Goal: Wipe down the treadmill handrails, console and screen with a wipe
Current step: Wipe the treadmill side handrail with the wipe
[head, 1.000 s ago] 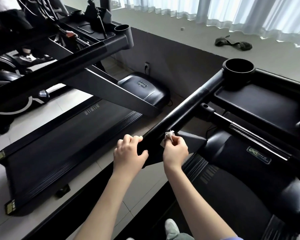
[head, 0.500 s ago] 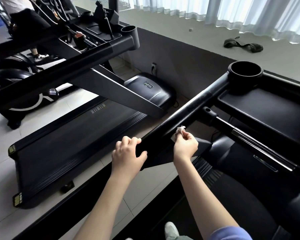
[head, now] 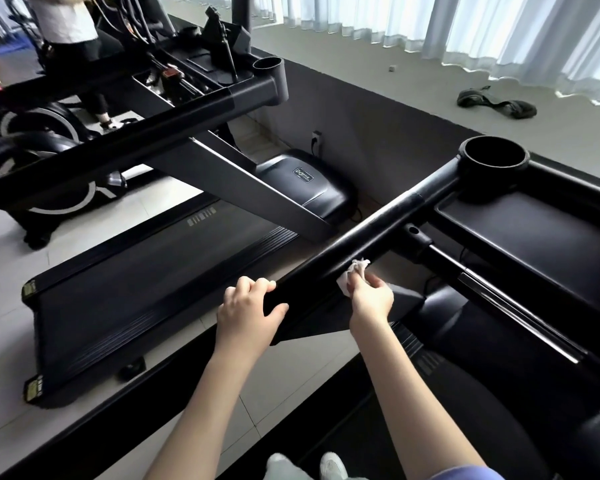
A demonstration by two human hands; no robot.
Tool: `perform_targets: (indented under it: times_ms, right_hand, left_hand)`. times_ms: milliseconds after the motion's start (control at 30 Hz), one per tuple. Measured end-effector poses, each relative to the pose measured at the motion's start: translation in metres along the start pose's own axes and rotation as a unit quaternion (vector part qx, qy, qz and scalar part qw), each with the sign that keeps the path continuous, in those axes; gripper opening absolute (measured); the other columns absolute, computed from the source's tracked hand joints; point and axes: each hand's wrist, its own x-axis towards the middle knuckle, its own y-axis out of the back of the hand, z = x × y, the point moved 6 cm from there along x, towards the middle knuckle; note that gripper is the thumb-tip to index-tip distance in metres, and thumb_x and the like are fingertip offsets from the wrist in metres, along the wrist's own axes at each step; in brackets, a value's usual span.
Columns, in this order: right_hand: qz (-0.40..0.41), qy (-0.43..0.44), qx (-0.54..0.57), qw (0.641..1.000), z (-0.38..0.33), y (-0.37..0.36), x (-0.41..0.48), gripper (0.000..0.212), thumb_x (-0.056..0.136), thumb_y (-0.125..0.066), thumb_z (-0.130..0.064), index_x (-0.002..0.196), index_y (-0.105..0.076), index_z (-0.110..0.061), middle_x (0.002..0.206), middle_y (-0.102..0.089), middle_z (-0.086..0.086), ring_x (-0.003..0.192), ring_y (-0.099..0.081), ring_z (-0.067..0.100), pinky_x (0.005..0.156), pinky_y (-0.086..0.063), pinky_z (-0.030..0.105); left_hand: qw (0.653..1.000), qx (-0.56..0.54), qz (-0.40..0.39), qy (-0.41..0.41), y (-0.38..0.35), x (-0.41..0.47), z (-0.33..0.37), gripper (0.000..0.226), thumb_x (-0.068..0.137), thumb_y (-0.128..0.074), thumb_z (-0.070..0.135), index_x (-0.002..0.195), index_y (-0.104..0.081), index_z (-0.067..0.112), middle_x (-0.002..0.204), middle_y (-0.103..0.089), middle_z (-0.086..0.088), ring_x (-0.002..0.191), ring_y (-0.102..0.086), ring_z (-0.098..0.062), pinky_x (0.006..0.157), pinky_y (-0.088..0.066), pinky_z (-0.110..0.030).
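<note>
A black treadmill handrail (head: 371, 233) runs diagonally from the lower centre up to a round cup holder (head: 493, 160) at the console's left corner. My left hand (head: 248, 308) grips the near end of this rail, fingers curled over the top. My right hand (head: 369, 297) pinches a small crumpled white wipe (head: 352, 273) and holds it against the rail's right side, just beyond my left hand. The flat black console tray (head: 520, 233) stretches to the right of the rail. No screen shows in this view.
A second treadmill (head: 146, 278) stands to the left, its handrail (head: 125, 140) parallel to mine. A person stands on an exercise machine (head: 66, 32) at the top left. Dark straps (head: 496, 105) lie on the floor near white curtains (head: 465, 26). My shoes (head: 329, 465) show at the bottom.
My right hand has slid the wipe up along the handrail, away from my left hand. My left hand keeps its grip on the rail's near end. The view has shifted slightly.
</note>
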Motion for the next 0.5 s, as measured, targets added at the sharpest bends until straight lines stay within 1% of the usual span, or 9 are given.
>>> perform_targets:
  times_ms: [33,67,133,200,267,300,333,433,500]
  right_hand:
    - [-0.010,-0.024,0.008,1.000,0.001,0.000,0.001,0.015,0.088,-0.071,-0.017,0.100,-0.062,-0.012,0.085,-0.065,0.001,0.070,-0.060,0.007,0.063,-0.043,0.014]
    - [-0.016,-0.043,0.016,0.999,0.001,0.000,0.000,0.009,0.088,-0.070,-0.013,0.090,-0.062,-0.013,0.079,-0.064,-0.001,0.067,-0.059,0.006,0.062,-0.043,0.014]
    - [-0.022,-0.060,0.046,0.997,0.002,0.001,0.003,0.012,0.085,-0.072,-0.006,0.083,-0.062,-0.012,0.075,-0.065,-0.001,0.068,-0.061,0.009,0.065,-0.046,0.016]
    - [-0.028,-0.058,0.058,0.996,0.001,0.000,0.004,0.012,0.083,-0.072,-0.004,0.083,-0.063,-0.011,0.077,-0.066,0.001,0.071,-0.063,0.010,0.072,-0.049,0.020]
    - [-0.023,-0.053,0.055,0.997,0.000,0.001,0.007,0.011,0.083,-0.073,-0.005,0.083,-0.064,-0.012,0.078,-0.067,0.001,0.074,-0.063,0.011,0.080,-0.050,0.024]
    - [-0.015,-0.054,0.053,0.997,-0.002,0.001,0.008,0.012,0.084,-0.073,-0.007,0.082,-0.064,-0.014,0.079,-0.067,0.001,0.074,-0.063,0.011,0.080,-0.051,0.025]
    - [-0.007,-0.056,0.053,0.997,-0.002,0.002,0.009,0.012,0.084,-0.073,-0.008,0.081,-0.064,-0.015,0.079,-0.066,0.001,0.074,-0.062,0.011,0.077,-0.051,0.024]
    - [0.012,-0.055,0.070,0.996,0.002,0.002,0.009,0.011,0.084,-0.073,-0.009,0.080,-0.064,-0.014,0.078,-0.065,0.001,0.069,-0.061,0.009,0.067,-0.051,0.022]
    - [0.022,-0.033,0.067,0.997,0.005,0.000,0.006,0.011,0.084,-0.074,-0.009,0.082,-0.064,-0.014,0.077,-0.066,0.001,0.067,-0.062,0.009,0.068,-0.052,0.023]
  left_hand:
    - [1.000,0.000,-0.003,0.000,0.000,0.000,0.000,0.042,0.089,-0.063,0.040,0.126,-0.055,0.022,0.120,-0.048,0.001,0.111,-0.043,-0.022,0.089,-0.037,-0.033]
    - [1.000,0.001,-0.006,0.000,0.001,0.001,0.000,0.042,0.089,-0.063,0.040,0.126,-0.055,0.022,0.120,-0.048,0.001,0.111,-0.042,-0.021,0.089,-0.037,-0.032]
    - [1.000,0.009,-0.019,0.001,0.001,0.004,0.000,0.041,0.089,-0.062,0.040,0.125,-0.054,0.023,0.119,-0.047,0.003,0.112,-0.042,-0.020,0.090,-0.037,-0.032]
    - [0.999,0.018,-0.036,0.002,0.002,0.009,0.002,0.038,0.089,-0.061,0.041,0.121,-0.054,0.023,0.118,-0.047,0.003,0.112,-0.042,-0.018,0.090,-0.036,-0.032]
    - [0.999,0.012,-0.043,0.001,0.003,0.016,0.007,0.033,0.090,-0.058,0.043,0.115,-0.054,0.020,0.115,-0.047,0.004,0.112,-0.043,-0.018,0.089,-0.035,-0.032]
    - [0.999,0.010,-0.046,-0.004,0.004,0.020,0.011,0.032,0.091,-0.057,0.044,0.111,-0.054,0.019,0.114,-0.046,0.004,0.113,-0.044,-0.018,0.089,-0.034,-0.032]
    - [0.999,0.013,-0.049,-0.012,0.003,0.024,0.015,0.033,0.091,-0.056,0.045,0.111,-0.054,0.018,0.115,-0.046,0.004,0.114,-0.043,-0.018,0.090,-0.033,-0.032]
    - [0.997,0.024,-0.067,-0.041,-0.001,0.033,0.027,0.039,0.093,-0.053,0.045,0.123,-0.051,0.020,0.125,-0.046,0.004,0.120,-0.041,-0.017,0.095,-0.032,-0.033]
    - [0.995,0.018,-0.081,-0.057,-0.006,0.037,0.033,0.044,0.094,-0.053,0.044,0.133,-0.046,0.022,0.132,-0.045,0.004,0.124,-0.039,-0.017,0.098,-0.032,-0.033]
